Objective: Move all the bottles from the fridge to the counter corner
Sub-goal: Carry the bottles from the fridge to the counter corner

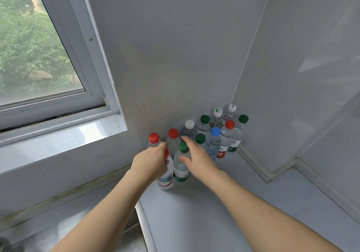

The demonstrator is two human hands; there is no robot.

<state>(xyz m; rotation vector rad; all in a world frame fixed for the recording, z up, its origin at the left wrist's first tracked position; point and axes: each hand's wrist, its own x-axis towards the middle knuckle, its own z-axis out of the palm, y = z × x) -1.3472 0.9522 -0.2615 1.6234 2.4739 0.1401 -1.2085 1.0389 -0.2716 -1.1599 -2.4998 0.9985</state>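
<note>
Several clear water bottles with red, green, white and blue caps stand clustered in the counter corner against the grey walls. My left hand grips a red-capped bottle by its neck at the front of the group; its cap is mostly hidden by my fingers. Next to it stands a green-capped bottle, and my right hand holds its shoulder with the thumb on the front and the fingers reaching behind. Another red-capped bottle stands just behind my left hand.
The grey counter stretches toward me, with a left edge dropping to a lower surface. A window and its sill fill the left side. A wall step juts out at the right.
</note>
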